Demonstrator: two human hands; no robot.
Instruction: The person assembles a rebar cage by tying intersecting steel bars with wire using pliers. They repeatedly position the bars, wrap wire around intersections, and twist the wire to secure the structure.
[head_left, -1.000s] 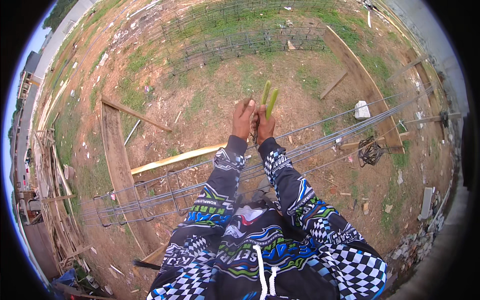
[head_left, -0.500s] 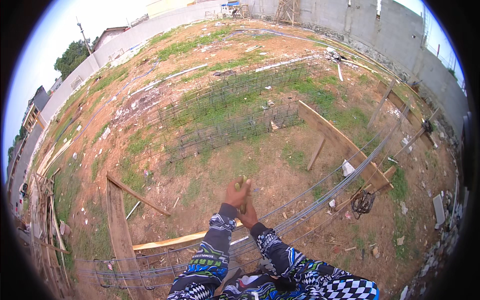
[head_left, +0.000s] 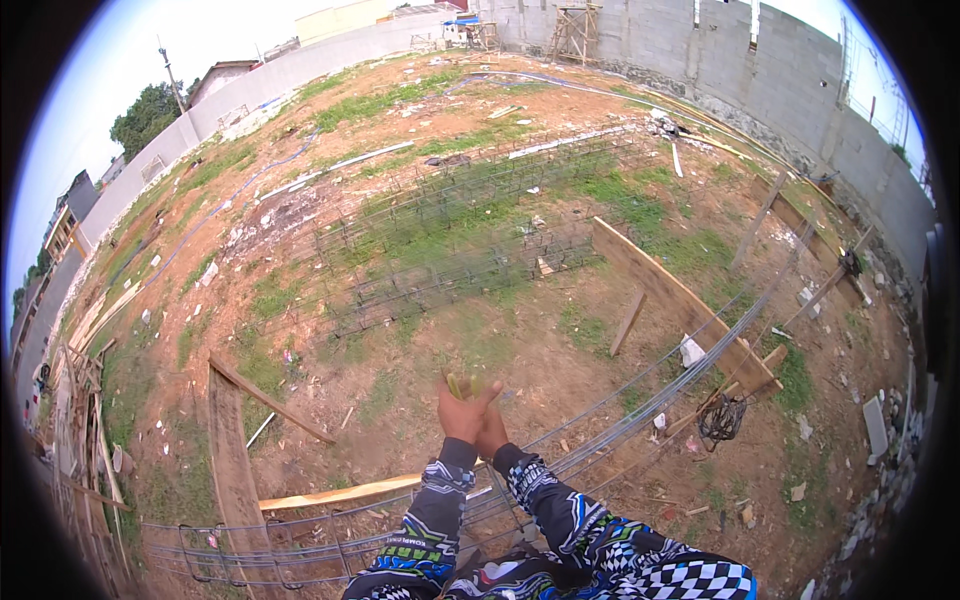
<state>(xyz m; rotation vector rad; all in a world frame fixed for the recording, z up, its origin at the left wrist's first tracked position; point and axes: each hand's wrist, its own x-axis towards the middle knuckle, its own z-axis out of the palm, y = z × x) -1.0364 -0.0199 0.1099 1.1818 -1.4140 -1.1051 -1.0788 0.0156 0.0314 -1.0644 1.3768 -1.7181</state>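
Observation:
My left hand (head_left: 460, 414) and my right hand (head_left: 492, 428) are brought together in front of me, palms facing and touching. Yellow-green shapes (head_left: 460, 386) show at the fingers; whether they are a held thing or a covering on the fingers I cannot make out. Fingers look closed against each other, partly hidden and slightly blurred. Below my forearms runs a long bundle of thin steel rebar (head_left: 640, 412), with rectangular stirrups (head_left: 262, 558) round its left part. Neither hand touches the rebar.
A wooden board (head_left: 665, 290) on stakes stands at right, a coil of dark wire (head_left: 720, 420) near its end. Another plank (head_left: 232, 450) lies at left, beside a light wooden strip (head_left: 345, 493). Rebar cages (head_left: 470, 275) lie ahead on grass. A grey wall (head_left: 660, 45) stands beyond.
My joined hands have shifted slightly down, and the yellow-green shapes at the fingers show more spread. The view has moved slightly; the rebar and boards otherwise lie the same.

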